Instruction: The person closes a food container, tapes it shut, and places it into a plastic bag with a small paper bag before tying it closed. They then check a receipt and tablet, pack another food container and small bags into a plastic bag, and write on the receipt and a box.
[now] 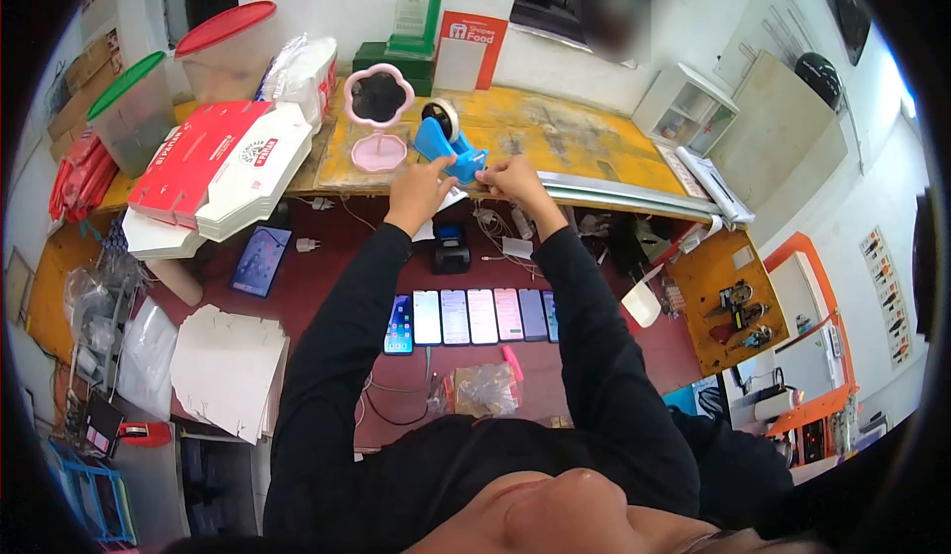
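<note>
A blue tape dispenser (433, 142) with a roll of tape stands at the front edge of the yellow wooden shelf (555, 128). My left hand (420, 194) is against its left front side, with the fingers bent around the blue body. At its right front end, by the cutting edge, my right hand (517, 180) has thumb and forefinger pinched together; whatever lies between them is too small to make out. A pink flower-shaped mirror (378, 97) stands just left of the dispenser. Beneath my hands is a white slip of paper (452, 199).
Several phones (481, 316) lie in a row on the red lower desk (337, 396) between my arms. Folded pizza boxes (213, 173) are stacked at the left, near lidded tubs (134, 108). A black printer (451, 252) sits under the shelf. A metal rail (614, 194) runs along the shelf edge.
</note>
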Tool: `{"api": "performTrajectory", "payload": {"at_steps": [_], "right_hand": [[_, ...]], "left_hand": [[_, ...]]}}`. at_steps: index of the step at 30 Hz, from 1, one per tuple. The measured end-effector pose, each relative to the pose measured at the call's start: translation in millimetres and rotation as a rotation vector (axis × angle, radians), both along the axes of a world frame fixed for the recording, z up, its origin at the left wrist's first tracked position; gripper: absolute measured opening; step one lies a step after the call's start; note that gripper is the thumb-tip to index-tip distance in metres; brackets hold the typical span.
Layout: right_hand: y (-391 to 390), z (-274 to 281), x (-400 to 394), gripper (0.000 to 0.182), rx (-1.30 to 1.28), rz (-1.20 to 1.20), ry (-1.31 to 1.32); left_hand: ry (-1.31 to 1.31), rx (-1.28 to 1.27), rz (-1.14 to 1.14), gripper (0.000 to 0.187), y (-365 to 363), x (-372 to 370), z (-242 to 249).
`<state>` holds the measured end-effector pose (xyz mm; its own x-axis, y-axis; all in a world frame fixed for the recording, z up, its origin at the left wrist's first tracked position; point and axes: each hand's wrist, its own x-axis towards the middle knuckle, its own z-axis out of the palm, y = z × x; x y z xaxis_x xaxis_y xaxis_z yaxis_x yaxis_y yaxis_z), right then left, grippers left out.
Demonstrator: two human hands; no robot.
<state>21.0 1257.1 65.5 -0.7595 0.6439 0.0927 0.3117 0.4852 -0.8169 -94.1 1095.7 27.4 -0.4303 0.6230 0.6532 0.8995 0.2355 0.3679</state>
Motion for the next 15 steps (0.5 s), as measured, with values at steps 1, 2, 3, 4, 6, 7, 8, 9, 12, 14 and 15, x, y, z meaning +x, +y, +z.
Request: {"api": "performTrajectory", "payload": {"at_steps": [1, 2, 3, 4, 6, 7, 8, 9, 12, 14, 15], "right_hand": [[2.7, -1.4, 0.3, 0.023, 0.062, 0.026, -0.04], [4.0, -4.6, 1.1, 0.022, 0.121, 0.055, -0.083], [2.4, -3.1, 3.4, 0.02, 0.117, 0.044, -0.122], [-1.6, -4.9, 10.2, 0.02, 0.109, 0.041, -0.129], [-5.8, -6.5, 22.5, 0.02, 0.133, 0.081, -0.075], [-10.2, -15.7, 29.8, 0.018, 0.094, 0.156, 0.039], [-12.3, -21.5, 43.1, 0.018, 0.095, 0.151, 0.043], [-28.8, -17.0, 64.1, 0.019, -0.084, 0.13, 0.162], [-59.3, -20.6, 117.9, 0.042, -0.357, 0.112, 0.413], [-90.2, -25.8, 150.1, 0.061, -0.342, 0.136, 0.637], [-105.6, -21.4, 166.6, 0.077, -0.346, 0.174, 0.671]], "left_hand": [[-0.007, -0.011, -0.01, 0.034, -1.3, 2.9, 0.8], [-0.024, -0.031, 0.004, 0.034, -1.9, 3.7, 2.8], [-0.038, -0.049, 0.02, 0.035, -2.4, 3.4, 2.6], [-0.044, -0.057, 0.016, 0.035, -3.7, 3.9, 2.2], [-0.027, -0.007, 0.023, 0.037, -7.0, 5.1, 3.2], [-0.043, 0.013, 0.011, 0.031, -10.4, 6.6, 3.4], [-0.038, 0.013, 0.006, 0.031, -12.5, 9.3, 3.1], [-0.141, 0.196, -0.088, 0.026, -14.2, 12.3, -0.1], [-0.658, 0.452, -0.387, 0.026, -38.4, 55.3, 8.4], [-0.593, 0.596, -0.487, 0.025, -46.6, 100.7, 10.5], [-0.565, 0.621, -0.508, 0.027, -46.8, 124.8, 10.8]]}}
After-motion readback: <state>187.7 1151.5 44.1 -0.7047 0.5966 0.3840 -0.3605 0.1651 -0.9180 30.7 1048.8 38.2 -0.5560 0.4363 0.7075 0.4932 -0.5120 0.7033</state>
